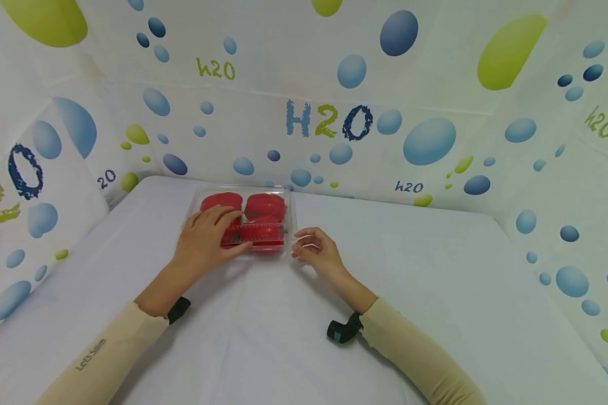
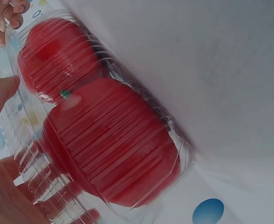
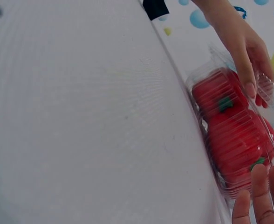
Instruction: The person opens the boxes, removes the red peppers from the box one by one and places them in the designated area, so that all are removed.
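Observation:
A clear plastic box (image 1: 291,216) with a ribbed lid stands near the table's far edge. Inside lie several red vegetables with green stems, which look like bell peppers (image 1: 266,207). My left hand (image 1: 205,236) rests over the box's left part, fingers spread across the lid and thumb at the front rim. In the left wrist view its thumb (image 2: 4,93) touches the rim, and its fingers show through the ribbed plastic. At the front right corner is my right hand (image 1: 316,250), its fingers loosely bent right by the rim. The right wrist view has its fingers (image 3: 263,193) nearly straight beside the box.
A white cloth covers the table (image 1: 410,270). Behind and at both sides hangs a white curtain (image 1: 263,129) printed with blue and green drops and H2O lettering. Black wrist-worn devices (image 1: 342,331) sit at both beige sleeves (image 1: 410,349).

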A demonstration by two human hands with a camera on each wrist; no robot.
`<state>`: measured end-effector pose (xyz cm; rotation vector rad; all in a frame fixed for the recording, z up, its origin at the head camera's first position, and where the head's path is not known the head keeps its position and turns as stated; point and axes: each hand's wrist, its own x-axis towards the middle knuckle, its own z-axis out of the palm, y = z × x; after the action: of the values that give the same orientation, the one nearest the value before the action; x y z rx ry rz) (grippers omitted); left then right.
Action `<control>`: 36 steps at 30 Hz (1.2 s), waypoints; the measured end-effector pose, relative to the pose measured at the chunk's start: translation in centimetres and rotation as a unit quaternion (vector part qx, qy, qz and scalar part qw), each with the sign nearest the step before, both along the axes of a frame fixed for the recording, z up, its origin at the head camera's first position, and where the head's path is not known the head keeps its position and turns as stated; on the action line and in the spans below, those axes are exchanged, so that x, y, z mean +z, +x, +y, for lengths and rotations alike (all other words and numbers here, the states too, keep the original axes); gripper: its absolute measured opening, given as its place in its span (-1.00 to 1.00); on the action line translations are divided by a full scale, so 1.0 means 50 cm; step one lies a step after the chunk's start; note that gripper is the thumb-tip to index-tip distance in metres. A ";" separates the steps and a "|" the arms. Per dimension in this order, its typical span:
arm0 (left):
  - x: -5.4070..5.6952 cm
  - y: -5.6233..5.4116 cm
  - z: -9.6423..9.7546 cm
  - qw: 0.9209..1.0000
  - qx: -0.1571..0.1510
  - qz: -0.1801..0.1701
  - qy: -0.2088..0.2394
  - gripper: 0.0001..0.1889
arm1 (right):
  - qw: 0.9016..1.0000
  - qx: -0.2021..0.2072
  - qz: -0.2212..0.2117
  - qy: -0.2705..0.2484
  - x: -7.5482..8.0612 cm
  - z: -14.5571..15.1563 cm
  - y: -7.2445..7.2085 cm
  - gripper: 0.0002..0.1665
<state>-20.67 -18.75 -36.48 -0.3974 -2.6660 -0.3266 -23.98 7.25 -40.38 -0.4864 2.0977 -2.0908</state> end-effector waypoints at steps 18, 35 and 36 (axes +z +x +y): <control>-0.004 0.006 -0.020 0.999 0.007 0.030 0.011 -0.26 | 1.000 0.002 -0.002 0.001 0.002 0.000 0.001 -0.63; -0.004 0.012 -0.021 0.999 0.053 -0.011 0.005 -0.19 | 1.000 0.011 -0.021 0.003 0.002 -0.002 0.002 -0.66; -0.005 0.012 -0.021 0.999 0.052 -0.011 0.005 -0.19 | 1.000 0.008 -0.026 0.005 0.002 -0.004 0.001 -0.65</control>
<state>-20.07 -19.80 -36.72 -0.2524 -2.6943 -0.3133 -23.93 7.04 -40.27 -0.4404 2.0669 -2.0606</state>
